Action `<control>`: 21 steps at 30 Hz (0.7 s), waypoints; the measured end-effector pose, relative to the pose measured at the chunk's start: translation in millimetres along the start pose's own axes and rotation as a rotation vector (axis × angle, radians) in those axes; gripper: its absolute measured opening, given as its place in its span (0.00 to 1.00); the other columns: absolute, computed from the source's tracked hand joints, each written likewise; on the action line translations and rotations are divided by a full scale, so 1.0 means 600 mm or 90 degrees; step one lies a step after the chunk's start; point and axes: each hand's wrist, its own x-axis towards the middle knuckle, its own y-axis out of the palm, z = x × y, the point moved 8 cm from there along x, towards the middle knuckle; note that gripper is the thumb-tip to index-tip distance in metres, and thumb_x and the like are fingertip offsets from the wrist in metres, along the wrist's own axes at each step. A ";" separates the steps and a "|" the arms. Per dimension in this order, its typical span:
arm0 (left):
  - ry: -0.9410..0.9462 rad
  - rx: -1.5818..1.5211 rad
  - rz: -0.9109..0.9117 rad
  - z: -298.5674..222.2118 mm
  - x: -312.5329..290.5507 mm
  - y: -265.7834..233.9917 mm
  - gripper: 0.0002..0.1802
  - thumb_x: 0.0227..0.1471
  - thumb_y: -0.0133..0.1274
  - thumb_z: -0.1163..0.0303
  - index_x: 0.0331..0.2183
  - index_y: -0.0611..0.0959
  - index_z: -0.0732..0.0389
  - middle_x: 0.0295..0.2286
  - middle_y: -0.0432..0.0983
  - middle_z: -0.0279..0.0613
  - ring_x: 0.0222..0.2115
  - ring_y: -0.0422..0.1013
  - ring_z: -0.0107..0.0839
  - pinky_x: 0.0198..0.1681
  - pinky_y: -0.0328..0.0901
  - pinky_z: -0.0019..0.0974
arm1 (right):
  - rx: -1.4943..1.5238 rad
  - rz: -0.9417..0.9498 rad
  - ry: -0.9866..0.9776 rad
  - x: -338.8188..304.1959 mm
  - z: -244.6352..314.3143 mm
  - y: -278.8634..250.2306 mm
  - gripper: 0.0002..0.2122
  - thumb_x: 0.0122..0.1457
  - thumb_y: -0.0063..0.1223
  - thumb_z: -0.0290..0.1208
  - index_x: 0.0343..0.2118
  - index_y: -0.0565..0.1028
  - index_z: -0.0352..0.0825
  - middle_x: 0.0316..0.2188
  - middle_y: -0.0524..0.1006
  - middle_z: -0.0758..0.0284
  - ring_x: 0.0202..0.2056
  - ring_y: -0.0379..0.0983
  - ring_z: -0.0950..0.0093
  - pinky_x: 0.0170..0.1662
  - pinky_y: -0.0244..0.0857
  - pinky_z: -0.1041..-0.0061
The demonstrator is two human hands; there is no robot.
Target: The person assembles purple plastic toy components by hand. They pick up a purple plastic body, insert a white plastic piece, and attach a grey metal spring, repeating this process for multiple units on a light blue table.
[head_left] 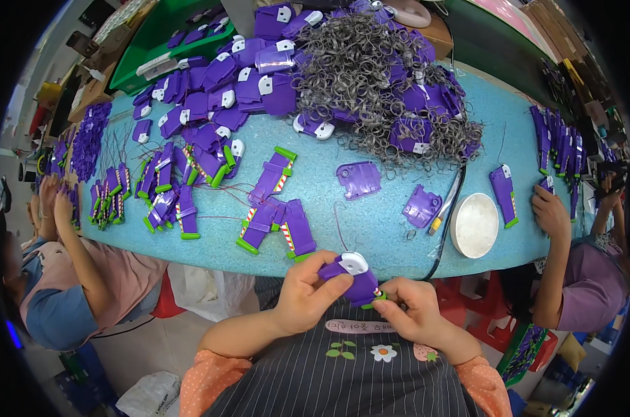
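Note:
In front of my apron I hold a purple plastic wing-shaped toy part with a white end cap and a green tip. My left hand grips its white-capped side, thumb on the front. My right hand pinches the green end beside a short striped strip. From the capped end a thin wire rises over the table. Just beyond my hands lie finished-looking purple parts with green ends and striped strips. Two loose purple shells, one in the middle and one to the right, rest on the table.
A round white dish stands near the front edge, beside a dark cable. Grey coiled wires heap over purple parts at the back. More purple shells pile at left, before a green bin. People work at both sides.

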 end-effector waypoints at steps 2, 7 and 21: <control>-0.004 -0.021 -0.012 -0.008 0.005 -0.005 0.10 0.55 0.49 0.73 0.39 0.72 0.66 0.32 0.72 0.34 0.32 0.67 0.17 0.36 0.63 0.24 | 0.059 -0.018 0.048 -0.001 -0.005 -0.004 0.06 0.52 0.56 0.26 0.29 0.73 0.29 0.15 0.68 0.70 0.15 0.61 0.84 0.19 0.54 0.80; 0.018 -0.021 -0.054 -0.009 0.005 0.011 0.09 0.55 0.49 0.73 0.38 0.72 0.67 0.30 0.72 0.34 0.31 0.66 0.17 0.34 0.62 0.23 | 0.136 -0.047 0.016 0.013 -0.024 -0.004 0.06 0.52 0.56 0.26 0.29 0.73 0.29 0.22 0.69 0.67 0.21 0.64 0.81 0.25 0.57 0.80; 0.368 0.895 -0.131 -0.179 0.114 -0.023 0.38 0.40 0.57 0.77 0.53 0.59 0.67 0.54 0.54 0.57 0.52 0.58 0.51 0.52 0.57 0.43 | 0.061 -0.518 -0.085 -0.046 0.017 -0.276 0.08 0.51 0.54 0.23 0.34 0.71 0.31 0.35 0.73 0.68 0.33 0.69 0.81 0.35 0.64 0.81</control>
